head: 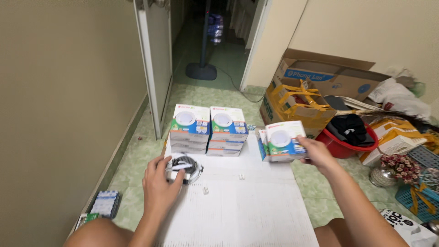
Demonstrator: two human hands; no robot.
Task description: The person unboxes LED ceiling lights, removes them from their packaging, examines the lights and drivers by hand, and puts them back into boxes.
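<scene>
A green-tiled floor by an open doorway carries a white sheet (256, 210) spread flat, with cardboard boxes and a red basin crowding the right wall. Toward the sheet's far left corner the left hand (160, 185) lies curled over a round downlight fitting (185, 168), fingers bent on its rim and touching it, though I cannot tell whether it truly grips. Just beyond, along the far edge, stand two stacks of boxed lamps (208, 130), side by side. Small white connectors (206, 190) lie loose mid-sheet. At the far right edge the right hand (318, 153) clasps a boxed lamp (281, 142), held upright above the sheet, level with the stacks.
</scene>
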